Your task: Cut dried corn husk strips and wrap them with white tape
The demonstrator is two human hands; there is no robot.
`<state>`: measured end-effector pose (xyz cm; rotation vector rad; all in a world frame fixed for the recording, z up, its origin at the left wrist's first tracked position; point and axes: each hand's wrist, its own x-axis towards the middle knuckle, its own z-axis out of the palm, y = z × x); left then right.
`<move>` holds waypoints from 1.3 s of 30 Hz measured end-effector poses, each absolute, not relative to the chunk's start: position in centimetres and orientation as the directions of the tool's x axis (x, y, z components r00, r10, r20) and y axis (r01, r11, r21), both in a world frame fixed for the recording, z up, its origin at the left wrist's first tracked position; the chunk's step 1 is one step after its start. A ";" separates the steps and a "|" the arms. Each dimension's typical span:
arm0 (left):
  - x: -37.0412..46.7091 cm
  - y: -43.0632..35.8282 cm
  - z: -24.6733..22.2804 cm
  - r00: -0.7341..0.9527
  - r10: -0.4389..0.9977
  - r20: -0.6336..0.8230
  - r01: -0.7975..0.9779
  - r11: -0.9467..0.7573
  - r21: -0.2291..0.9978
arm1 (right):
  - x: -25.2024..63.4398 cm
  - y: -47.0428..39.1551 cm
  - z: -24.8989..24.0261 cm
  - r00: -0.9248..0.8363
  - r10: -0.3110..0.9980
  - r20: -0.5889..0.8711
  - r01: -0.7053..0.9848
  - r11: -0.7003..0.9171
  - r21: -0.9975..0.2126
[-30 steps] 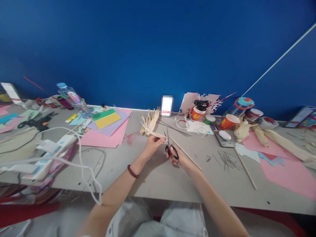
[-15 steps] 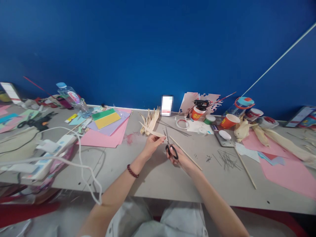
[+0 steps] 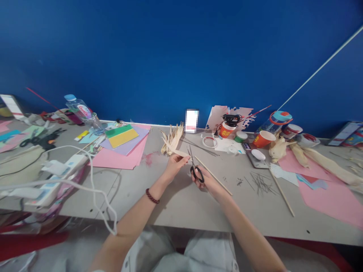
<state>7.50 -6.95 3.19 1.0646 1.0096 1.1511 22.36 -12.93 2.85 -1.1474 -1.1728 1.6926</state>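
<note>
My left hand (image 3: pixel 176 167) pinches a pale strip of corn husk (image 3: pixel 180 153) between thumb and fingers. In my right hand (image 3: pixel 206 180) are black-handled scissors (image 3: pixel 196 173), their blades pointing up and away, slightly apart, close to the strip's right end. Whether the blades touch the strip I cannot tell. Just behind my left hand lies a bundle of dried corn husks (image 3: pixel 171 140), its frayed ends up. A thin wooden stick (image 3: pixel 214 176) lies on the table beside my right hand.
At left are coloured paper sheets (image 3: pixel 121 136), a power strip (image 3: pixel 61 180) with white cables, and a plastic bottle (image 3: pixel 82 112). To the right stand a tape roll (image 3: pixel 210 142), an orange paper cup (image 3: pixel 264 139) and cut wires (image 3: pixel 261 183). A phone (image 3: pixel 191 121) leans against the blue wall.
The husk strip's left end now sits slightly differently near the bundle. Both hands and the scissors stay almost in the same place.
</note>
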 end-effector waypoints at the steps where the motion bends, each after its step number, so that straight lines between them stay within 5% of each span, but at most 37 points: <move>1: 7.5 -6.9 3.2 0.132 0.989 -0.062 -0.192 0.087 0.978 | 22.4 -12.9 2.8 -0.301 0.921 -0.246 -0.095 -0.285 -0.954; 39: 7.0 -6.9 3.5 0.158 0.987 0.014 -0.135 0.007 0.991 | 22.5 -12.6 1.7 -0.285 0.917 -0.279 -0.128 -0.325 -0.937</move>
